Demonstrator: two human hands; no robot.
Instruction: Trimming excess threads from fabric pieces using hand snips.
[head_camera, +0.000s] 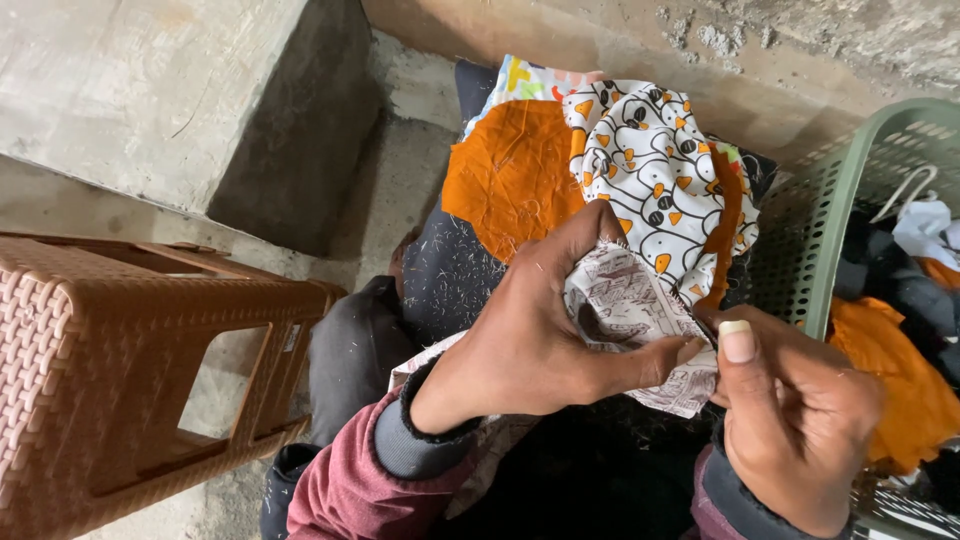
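My left hand pinches a white cloth piece with a dark printed pattern, thumb and fingers closed on its edge. My right hand grips the same piece at its right edge, thumb up. Just behind them lies a white fabric with black-and-orange duck shapes and an orange cloth, both resting on my lap over dark speckled fabric.
A green plastic basket at the right holds orange, dark and white cloth pieces. A brown woven-look plastic stool lies on its side at the left. A concrete block and a rough wall stand behind.
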